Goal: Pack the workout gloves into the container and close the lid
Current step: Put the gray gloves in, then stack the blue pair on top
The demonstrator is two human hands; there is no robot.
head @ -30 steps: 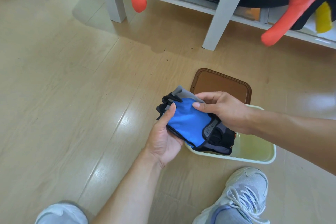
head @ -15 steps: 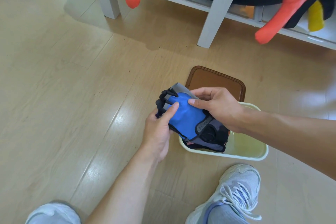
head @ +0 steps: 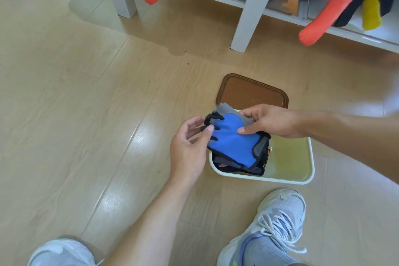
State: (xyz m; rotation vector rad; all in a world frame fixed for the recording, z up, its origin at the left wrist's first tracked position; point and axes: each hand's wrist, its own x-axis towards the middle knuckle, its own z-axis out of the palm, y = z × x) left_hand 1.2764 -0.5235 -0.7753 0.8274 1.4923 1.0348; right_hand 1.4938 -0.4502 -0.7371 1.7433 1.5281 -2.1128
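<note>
The blue, black and grey workout gloves (head: pixel 233 144) are stacked together, their lower end dipping into the left side of the pale green container (head: pixel 289 179) on the floor. My right hand (head: pixel 272 122) pinches the gloves from above, thumb on the blue fabric. On the left, my left hand (head: pixel 190 147) touches the finger ends with its thumb, the other fingers spread loosely. The brown lid (head: pixel 252 92) lies flat on the floor just behind the container.
A white shelf unit's legs (head: pixel 252 8) stand behind the lid, with a black and orange stuffed toy (head: pixel 332 0) hanging over it. Both of my sneakers (head: pixel 278 220) rest on the wooden floor near the container.
The gloves have gone down and to the right into the container. My left hand has loosened from gripping underneath to only touching the finger ends.
</note>
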